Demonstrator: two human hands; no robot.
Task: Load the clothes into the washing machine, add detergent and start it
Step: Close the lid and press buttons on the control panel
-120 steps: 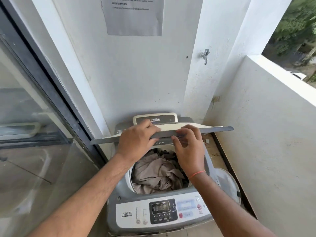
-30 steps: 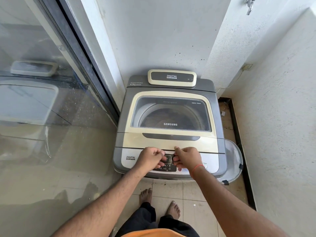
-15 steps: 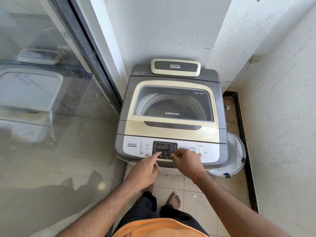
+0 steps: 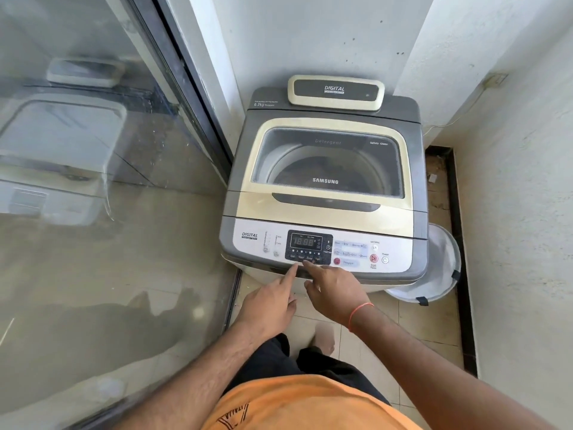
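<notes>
Both your hands have dropped from the shut lid (image 4: pixel 325 209): left hand (image 4: pixel 269 305) and right hand (image 4: pixel 335 290) grasp nothing, forefingers at the lit panel (image 4: pixel 308 247) on the washing machine (image 4: pixel 415 169), so starting remains.

Lid (image 4: pixel 325 169) shut on the washing machine (image 4: pixel 322 193), display (image 4: pixel 305 242) lit. Left hand (image 4: pixel 269 302) and right hand (image 4: pixel 336 290) both point an index finger at the dark button row on the control panel (image 4: pixel 356 252). White laundry basket (image 4: pixel 440 268) sits just beside the machine.
</notes>
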